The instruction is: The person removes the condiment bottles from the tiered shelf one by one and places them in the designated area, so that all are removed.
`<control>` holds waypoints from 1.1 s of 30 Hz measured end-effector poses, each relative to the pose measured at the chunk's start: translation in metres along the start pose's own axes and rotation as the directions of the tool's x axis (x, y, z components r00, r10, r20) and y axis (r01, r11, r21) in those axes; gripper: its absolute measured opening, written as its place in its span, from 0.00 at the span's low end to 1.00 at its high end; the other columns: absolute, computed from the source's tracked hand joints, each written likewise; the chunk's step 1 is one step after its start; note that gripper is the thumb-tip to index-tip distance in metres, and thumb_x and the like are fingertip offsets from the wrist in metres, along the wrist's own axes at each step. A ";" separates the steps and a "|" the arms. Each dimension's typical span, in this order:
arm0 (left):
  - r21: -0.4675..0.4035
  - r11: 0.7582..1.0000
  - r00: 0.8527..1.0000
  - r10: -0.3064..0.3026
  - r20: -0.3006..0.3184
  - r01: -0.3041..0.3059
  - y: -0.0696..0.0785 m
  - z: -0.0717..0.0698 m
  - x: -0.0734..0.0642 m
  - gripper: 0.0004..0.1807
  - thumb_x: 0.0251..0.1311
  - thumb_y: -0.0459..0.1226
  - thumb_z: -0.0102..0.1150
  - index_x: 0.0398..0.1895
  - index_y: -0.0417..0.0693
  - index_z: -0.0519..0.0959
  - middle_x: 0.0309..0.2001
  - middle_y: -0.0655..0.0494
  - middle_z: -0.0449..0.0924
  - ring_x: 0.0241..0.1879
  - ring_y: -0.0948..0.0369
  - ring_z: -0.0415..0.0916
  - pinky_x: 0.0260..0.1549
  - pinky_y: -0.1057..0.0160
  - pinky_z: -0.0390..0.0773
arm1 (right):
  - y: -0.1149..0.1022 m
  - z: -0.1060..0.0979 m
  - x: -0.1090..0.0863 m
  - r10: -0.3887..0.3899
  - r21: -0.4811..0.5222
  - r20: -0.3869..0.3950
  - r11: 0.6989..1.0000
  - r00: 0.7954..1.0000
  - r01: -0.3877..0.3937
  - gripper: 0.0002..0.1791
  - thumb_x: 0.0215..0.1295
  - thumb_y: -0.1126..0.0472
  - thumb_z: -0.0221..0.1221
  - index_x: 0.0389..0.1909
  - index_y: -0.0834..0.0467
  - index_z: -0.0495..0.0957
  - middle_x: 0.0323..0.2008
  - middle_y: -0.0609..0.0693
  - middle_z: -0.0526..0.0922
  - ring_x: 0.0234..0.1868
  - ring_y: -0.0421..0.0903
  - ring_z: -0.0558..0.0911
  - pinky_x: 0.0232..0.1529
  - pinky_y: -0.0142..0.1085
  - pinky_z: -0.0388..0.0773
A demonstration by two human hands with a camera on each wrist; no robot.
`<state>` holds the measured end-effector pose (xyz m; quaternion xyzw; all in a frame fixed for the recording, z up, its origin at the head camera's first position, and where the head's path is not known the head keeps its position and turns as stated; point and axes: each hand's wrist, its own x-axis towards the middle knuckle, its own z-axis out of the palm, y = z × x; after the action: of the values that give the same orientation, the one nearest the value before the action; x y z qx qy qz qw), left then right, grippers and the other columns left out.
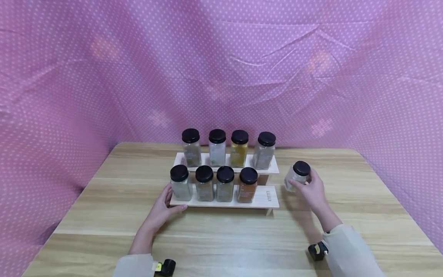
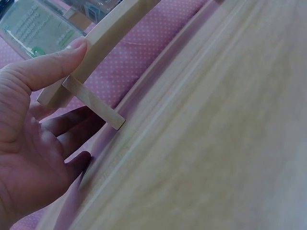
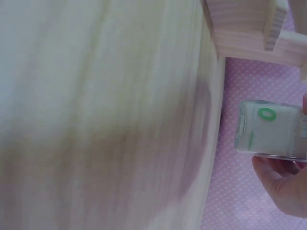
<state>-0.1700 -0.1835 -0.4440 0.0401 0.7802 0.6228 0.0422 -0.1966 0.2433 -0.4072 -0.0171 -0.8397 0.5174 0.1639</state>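
A two-tier wooden spice rack (image 1: 221, 204) stands on the table with square glass jars on both tiers. At its left end my left hand (image 1: 162, 209) grips the lower tier. In the left wrist view the thumb (image 2: 57, 64) lies on the board's front edge and the fingers reach behind its end, near a short wooden leg (image 2: 93, 103). To the right of the rack, my right hand (image 1: 313, 188) holds a glass spice jar (image 1: 290, 180) with a black lid, slightly tilted. A pale label with a green ring shows on this jar (image 3: 271, 129) in the right wrist view.
Several black-lidded jars fill the rack, among them a yellow one (image 1: 238, 154) at the back and a reddish one (image 1: 247, 191) in front. The lower tier's right end (image 1: 269, 195) shows bare wood. A pink dotted curtain (image 1: 221, 77) hangs behind the table (image 1: 221, 238).
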 end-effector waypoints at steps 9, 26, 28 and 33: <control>0.001 1.000 1.000 -0.017 0.007 0.017 0.001 -0.001 0.001 0.49 0.42 0.36 0.66 0.65 0.50 0.46 0.63 0.37 0.47 0.60 0.45 0.46 0.56 0.50 0.46 | 0.009 0.010 0.023 0.038 -0.038 0.031 0.999 0.999 -0.037 0.34 0.47 0.58 0.64 0.54 0.67 0.61 0.47 0.65 0.68 0.48 0.58 0.67 0.48 0.50 0.63; -0.007 1.000 1.000 -0.004 0.008 0.005 -0.002 -0.001 0.001 0.51 0.40 0.37 0.67 0.65 0.48 0.44 0.63 0.38 0.47 0.61 0.46 0.45 0.57 0.50 0.46 | 0.016 0.021 0.040 0.050 -0.046 0.028 0.998 0.998 -0.049 0.27 0.47 0.64 0.63 0.48 0.69 0.65 0.43 0.69 0.71 0.45 0.60 0.70 0.46 0.48 0.66; -0.006 1.000 1.000 -0.006 0.005 0.006 -0.002 -0.001 0.001 0.51 0.39 0.38 0.67 0.65 0.49 0.44 0.63 0.38 0.47 0.61 0.47 0.45 0.57 0.51 0.46 | 0.017 0.022 0.042 0.054 -0.046 0.033 0.998 0.998 -0.053 0.27 0.47 0.65 0.63 0.48 0.69 0.65 0.44 0.69 0.71 0.46 0.60 0.70 0.47 0.49 0.65; 0.002 1.000 1.000 -0.015 0.002 0.015 -0.003 -0.001 0.002 0.52 0.39 0.39 0.68 0.65 0.50 0.45 0.63 0.39 0.46 0.61 0.47 0.44 0.57 0.50 0.45 | 0.016 0.022 0.045 0.068 -0.032 0.067 0.997 0.995 -0.066 0.28 0.48 0.65 0.62 0.50 0.68 0.64 0.46 0.69 0.70 0.48 0.60 0.69 0.49 0.49 0.63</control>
<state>-0.1720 -0.1850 -0.4470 0.0350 0.7809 0.6219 0.0473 -0.2482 0.2403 -0.4184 -0.0299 -0.8515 0.5101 0.1175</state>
